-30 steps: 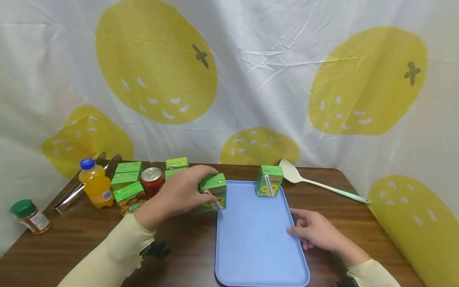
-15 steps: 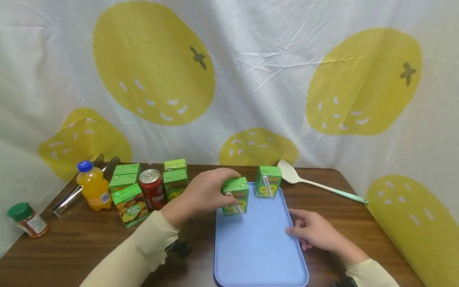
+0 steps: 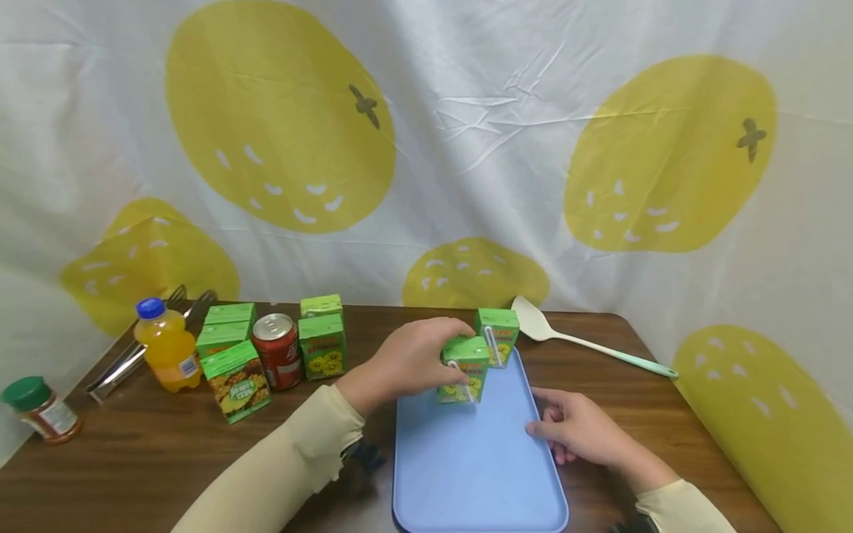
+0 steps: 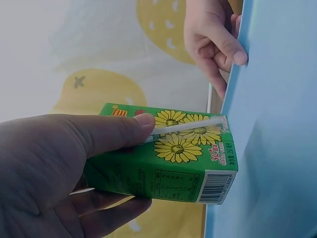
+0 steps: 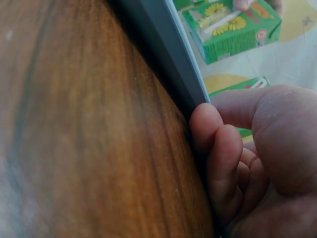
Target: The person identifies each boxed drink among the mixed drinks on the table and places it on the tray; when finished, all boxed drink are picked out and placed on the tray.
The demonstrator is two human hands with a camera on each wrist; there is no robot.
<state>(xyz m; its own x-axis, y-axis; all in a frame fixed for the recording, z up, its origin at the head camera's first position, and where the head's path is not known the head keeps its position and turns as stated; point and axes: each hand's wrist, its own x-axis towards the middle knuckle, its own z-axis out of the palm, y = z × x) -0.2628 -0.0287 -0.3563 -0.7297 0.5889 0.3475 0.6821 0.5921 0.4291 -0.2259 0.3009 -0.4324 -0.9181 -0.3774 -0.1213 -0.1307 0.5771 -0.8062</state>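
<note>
My left hand [image 3: 416,359] grips a green juice box [image 3: 466,374] with yellow flowers and a white straw on its front. In the left wrist view the thumb presses the front of this juice box [image 4: 173,148], whose base is close over the blue tray [image 4: 277,129]. Just behind it, a matching juice box [image 3: 501,337] stands upright at the tray's far right corner. My right hand [image 3: 580,426] pinches the right rim of the tray [image 3: 480,474]; in the right wrist view the thumb and curled fingers [image 5: 225,163] meet at that rim.
Left of the tray stand more green boxes [image 3: 323,348], a red soda can [image 3: 276,352], a nut-patterned box [image 3: 236,381], an orange drink bottle [image 3: 166,344], metal tongs [image 3: 120,374] and a green-capped spice jar [image 3: 43,411]. A white spatula [image 3: 566,333] lies back right, before a fruit-print curtain [image 3: 466,185].
My left hand has carried the juice box rightward from the tray's left edge to over the tray, near the other juice box. The right hand stays at the rim.
</note>
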